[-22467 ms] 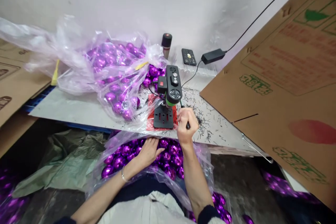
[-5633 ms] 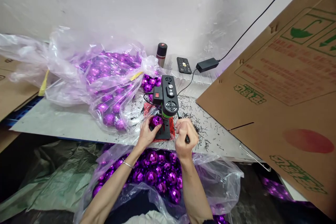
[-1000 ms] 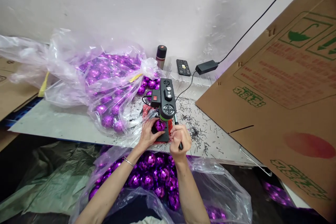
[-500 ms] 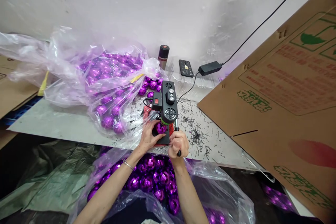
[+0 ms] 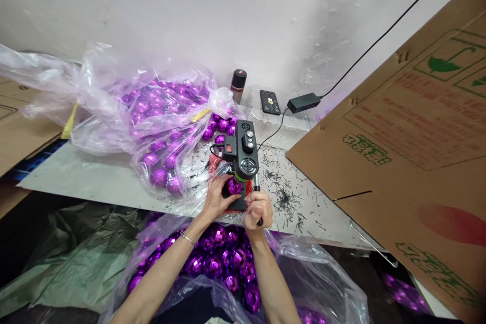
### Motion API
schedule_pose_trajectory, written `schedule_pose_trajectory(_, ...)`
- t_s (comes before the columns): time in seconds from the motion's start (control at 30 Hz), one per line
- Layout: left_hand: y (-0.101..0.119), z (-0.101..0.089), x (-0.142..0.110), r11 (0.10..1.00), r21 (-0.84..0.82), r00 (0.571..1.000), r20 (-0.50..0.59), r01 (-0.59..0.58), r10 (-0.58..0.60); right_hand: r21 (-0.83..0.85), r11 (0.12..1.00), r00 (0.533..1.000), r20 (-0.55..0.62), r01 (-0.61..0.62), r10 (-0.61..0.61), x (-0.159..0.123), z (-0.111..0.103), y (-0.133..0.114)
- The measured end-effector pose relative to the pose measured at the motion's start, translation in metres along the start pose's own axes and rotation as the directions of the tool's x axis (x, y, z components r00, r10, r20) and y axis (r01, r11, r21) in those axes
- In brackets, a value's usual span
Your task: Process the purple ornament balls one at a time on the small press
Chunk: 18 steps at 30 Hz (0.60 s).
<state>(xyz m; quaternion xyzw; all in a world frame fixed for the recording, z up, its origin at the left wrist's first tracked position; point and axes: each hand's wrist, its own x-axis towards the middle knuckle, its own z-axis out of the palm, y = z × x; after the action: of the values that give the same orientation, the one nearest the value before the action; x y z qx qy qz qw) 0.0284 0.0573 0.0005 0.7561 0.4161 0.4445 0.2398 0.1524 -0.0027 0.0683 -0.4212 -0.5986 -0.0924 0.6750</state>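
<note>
A small black bench drill press stands on the table with a red switch on its side. Under its head, my left hand grips a shiny purple faceted ball between thumb and fingers, against the black base. My right hand is wrapped round the black-handled lever at the machine's right side. Where the ball meets the tool is hidden by the drill head. In front of me, an open clear plastic bag holds many purple balls.
A tied clear bag of purple balls lies at left. Dark shavings litter the white tabletop. Behind are a dark bottle, a phone and a power adapter. A big cardboard box leans at right.
The view has shifted slightly, so the scene sits a little lower and further right. Both hands keep their hold on the ball and the lever, with no clear movement.
</note>
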Motion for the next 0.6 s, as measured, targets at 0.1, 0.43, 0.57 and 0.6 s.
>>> schedule_pose_trajectory(0.1,0.000,0.000,0.001,1.000,-0.005,1.000,0.000,-0.001,0.001,0.018,1.000,1.000,-0.005,0.011,-0.011,-0.005,0.001,0.004)
schedule_pose_trajectory(0.43,-0.001,0.002,0.004,0.999,-0.037,0.999,0.026,0.032,-0.031,0.031,0.989,0.989,0.016,-0.145,0.145,0.042,-0.004,-0.026)
schedule_pose_trajectory(0.57,0.006,-0.004,-0.007,0.998,-0.050,0.999,0.028,-0.023,0.025,0.029,0.962,0.962,0.011,-0.272,0.272,0.072,-0.004,-0.044)
schedule_pose_trajectory(0.6,0.009,-0.007,-0.015,0.997,-0.048,0.998,0.040,-0.053,0.055,0.025,0.963,0.963,0.013,-0.269,0.268,0.073,-0.005,-0.045)
